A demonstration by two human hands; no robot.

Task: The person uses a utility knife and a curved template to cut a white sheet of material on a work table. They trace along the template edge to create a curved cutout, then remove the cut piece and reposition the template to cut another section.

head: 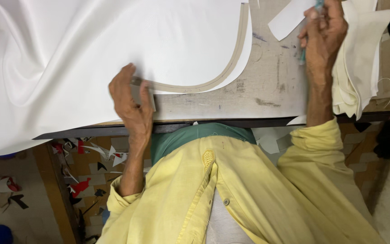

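A large sheet of white fabric (68, 58) covers the left and middle of the worktable (271, 86). On it lies a curved beige pattern piece (231, 68) that follows the cut edge of the cloth. My left hand (129, 97) presses on the fabric at the near end of that curve, with a small flat grey piece (147, 97) under the fingers. My right hand (323, 29) is raised at the far right of the table. It grips a thin teal tool (302, 53), maybe a pen or chalk holder, close to a stack of cream cut pieces (357, 68).
A white paper scrap (290, 16) lies at the table's far edge. The table's dark front edge (231, 123) runs across the view. Red, white and black fabric offcuts (86, 167) litter the floor at the left. My yellow shirt fills the foreground.
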